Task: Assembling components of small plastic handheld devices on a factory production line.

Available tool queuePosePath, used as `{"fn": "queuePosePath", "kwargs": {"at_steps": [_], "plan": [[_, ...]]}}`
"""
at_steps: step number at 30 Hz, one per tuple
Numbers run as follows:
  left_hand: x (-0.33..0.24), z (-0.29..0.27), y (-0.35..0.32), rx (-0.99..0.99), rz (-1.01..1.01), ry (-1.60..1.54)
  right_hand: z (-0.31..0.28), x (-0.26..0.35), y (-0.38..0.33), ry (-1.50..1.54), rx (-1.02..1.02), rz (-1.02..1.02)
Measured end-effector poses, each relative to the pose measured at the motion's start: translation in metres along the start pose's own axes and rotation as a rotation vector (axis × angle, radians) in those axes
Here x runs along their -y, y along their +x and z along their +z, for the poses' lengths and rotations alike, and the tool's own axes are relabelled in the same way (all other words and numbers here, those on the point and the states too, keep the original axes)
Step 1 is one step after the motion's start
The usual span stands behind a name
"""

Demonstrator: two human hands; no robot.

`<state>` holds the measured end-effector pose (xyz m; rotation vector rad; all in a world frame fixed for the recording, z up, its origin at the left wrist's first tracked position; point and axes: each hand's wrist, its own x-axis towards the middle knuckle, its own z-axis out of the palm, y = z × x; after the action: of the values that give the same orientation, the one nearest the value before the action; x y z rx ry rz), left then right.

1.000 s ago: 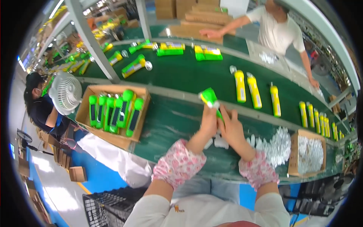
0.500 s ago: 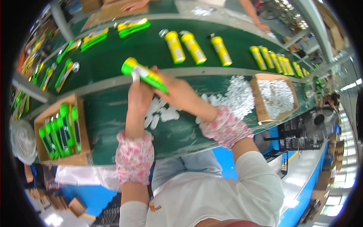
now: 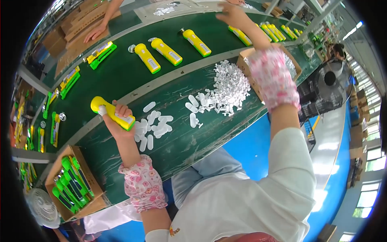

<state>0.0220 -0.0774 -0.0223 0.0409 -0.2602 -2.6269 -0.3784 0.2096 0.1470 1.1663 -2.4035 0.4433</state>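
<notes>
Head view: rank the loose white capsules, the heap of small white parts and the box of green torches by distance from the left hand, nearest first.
From the left hand, which grips a yellow torch:
1. Loose white capsules, on the green table just to its right, right beside the hand.
2. Box of green torches, lower left at the table's near edge.
3. Heap of small white parts, farther right, beside another box.

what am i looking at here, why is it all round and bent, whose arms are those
The view comes from a fisheye camera worn on a person's head, looking down, so straight edges curve. The two arms in flowered sleeves are that person's own. The left hand grips a yellow torch. The right hand reaches far out over the green belt, beside more torches. Small white parts lie in a heap on the bench, and a box of green torches sits at the left. Another person's hand shows across the belt.
</notes>
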Motion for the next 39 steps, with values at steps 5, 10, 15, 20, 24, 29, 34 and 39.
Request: {"fn": "queuePosePath", "kwargs": {"at_steps": [5, 10, 15, 20, 24, 29, 34, 39], "plan": [[0.011, 0.007, 0.002, 0.015, 0.003, 0.008, 0.001, 0.035, -0.16, 0.35, 0.315, -0.184], [0.011, 0.003, -0.011, 0.066, -0.042, 0.025, 0.033, 0.086, -0.214, 0.351, 0.257, -0.161], [0.034, 0.023, -0.011, -0.158, 0.055, 0.111, 0.059, 0.123, -0.214, 0.19, 0.22, -0.247], [0.034, 0.007, 0.0, -0.034, 0.076, 0.248, 0.064, 0.135, -0.206, 0.036, 0.332, -0.155], [0.042, 0.019, -0.002, -0.155, 0.074, 0.274, 0.064, 0.136, -0.192, -0.013, 0.326, -0.186], [0.046, 0.033, -0.019, -0.017, 0.17, 0.645, 0.04, 0.21, -0.135, 0.777, 0.341, -0.124], [0.053, 0.035, -0.022, 0.026, 0.213, 0.744, 0.074, 0.276, -0.094, 1.307, 0.307, -0.271], [0.056, 0.018, -0.018, 0.055, 0.338, 0.885, 0.083, 0.288, -0.097, 1.344, 0.407, -0.047]]}}
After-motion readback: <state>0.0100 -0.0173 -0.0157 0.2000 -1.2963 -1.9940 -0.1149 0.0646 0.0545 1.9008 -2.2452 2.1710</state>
